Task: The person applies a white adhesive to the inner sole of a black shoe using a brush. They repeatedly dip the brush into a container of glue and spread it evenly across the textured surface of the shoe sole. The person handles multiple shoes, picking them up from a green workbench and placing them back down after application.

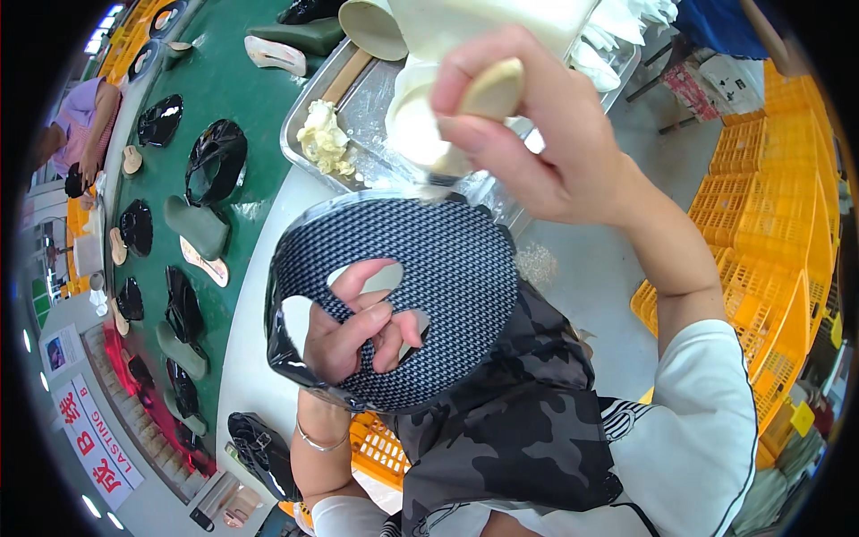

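Note:
My left hand (349,336) grips a shoe upper (438,286) from below, its fingers and thumb coming through the cut-outs. The upper's inner side faces up, with a black-and-white woven lining and a shiny black outer edge at the left. Above its far edge, my right hand (555,134) is closed around a brush (494,89) with a pale, rounded handle. Motion blurs the brush's lower end, which is close to the upper's far rim; I cannot tell if they touch. Behind it, a white pot (412,121) of white paste stands in a metal tray (293,134).
Cream clumps (324,139) and a wooden stick (347,76) lie in the tray. On the green conveyor (268,107) at left are black uppers (215,161), green lasts (197,225) and insoles (204,261). Yellow crates (752,224) stack at right. Another person (85,125) works far left.

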A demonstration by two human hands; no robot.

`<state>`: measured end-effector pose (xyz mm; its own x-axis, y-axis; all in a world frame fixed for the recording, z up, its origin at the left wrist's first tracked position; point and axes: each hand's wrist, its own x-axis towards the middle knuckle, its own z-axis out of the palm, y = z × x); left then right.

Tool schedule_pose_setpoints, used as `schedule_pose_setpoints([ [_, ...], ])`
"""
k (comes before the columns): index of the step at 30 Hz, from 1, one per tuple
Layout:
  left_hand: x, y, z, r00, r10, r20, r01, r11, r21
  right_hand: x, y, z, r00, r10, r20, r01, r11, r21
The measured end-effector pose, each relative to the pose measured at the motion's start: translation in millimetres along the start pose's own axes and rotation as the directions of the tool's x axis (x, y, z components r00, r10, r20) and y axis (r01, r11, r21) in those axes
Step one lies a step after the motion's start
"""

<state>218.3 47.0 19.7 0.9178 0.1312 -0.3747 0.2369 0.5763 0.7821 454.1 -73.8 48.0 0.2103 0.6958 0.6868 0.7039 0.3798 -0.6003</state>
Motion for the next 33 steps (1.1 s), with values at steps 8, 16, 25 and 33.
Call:
schedule_pose_setpoints([
  [8,-1,-14,2,0.983,0.18,-0.046,-0.179,0.984,0.015,4,0,7,0.985,-0.038,-0.168,0.039,0.999,0.007],
  [16,-1,-44,2,0.872,0.459,-0.167,-0.459,0.887,0.046,-43,-10,-1,0.954,0.256,-0.156,-0.24,0.964,0.112],
  [25,3,-53,29,0.822,0.539,-0.186,-0.532,0.842,0.088,-7,-7,13,0.923,0.15,-0.354,-0.059,0.965,0.256],
  [33,14,-55,29,0.679,0.7,-0.22,-0.603,0.703,0.378,-55,-29,5,0.882,0.432,-0.189,-0.369,0.882,0.293],
])
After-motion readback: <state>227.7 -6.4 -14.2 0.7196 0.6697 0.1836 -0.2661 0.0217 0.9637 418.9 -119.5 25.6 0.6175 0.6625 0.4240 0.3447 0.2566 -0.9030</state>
